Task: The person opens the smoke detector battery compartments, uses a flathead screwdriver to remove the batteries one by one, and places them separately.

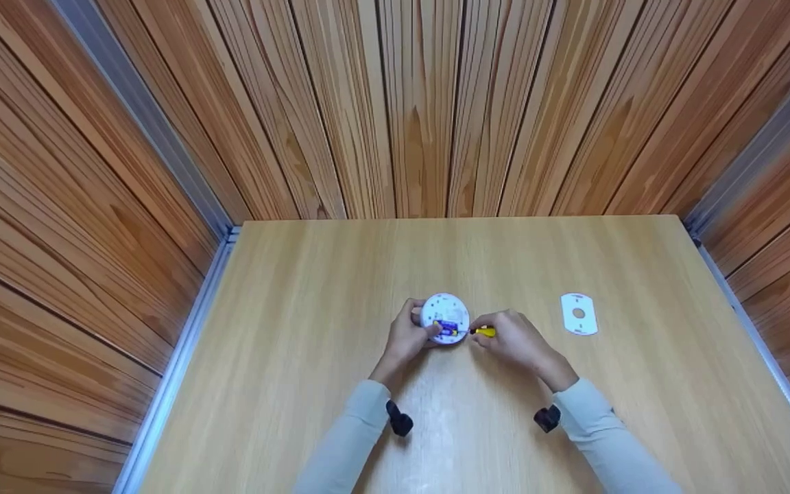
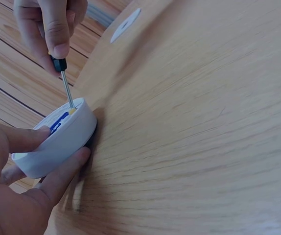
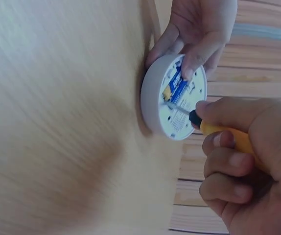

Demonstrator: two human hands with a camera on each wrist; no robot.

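Note:
My left hand (image 1: pixel 405 336) grips a round white device (image 1: pixel 444 309) that looks like a smoke detector, tilted with its back facing up. Blue-and-yellow batteries (image 3: pixel 178 88) sit in its open compartment, and the left thumb (image 3: pixel 192 66) presses on them. In my right hand (image 1: pixel 515 337) is a screwdriver (image 3: pixel 231 137) with a yellow handle and black collar, pinched between thumb and fingers. Its metal tip meets the device at the end of the batteries, as both wrist views show.
A flat white mounting plate (image 1: pixel 579 324) with a round hole lies on the wooden table (image 1: pixel 313 288), right of the hands. Wood-panelled walls (image 1: pixel 422 110) and metal rails (image 1: pixel 182 363) border the table. A small black camera hangs at each wrist.

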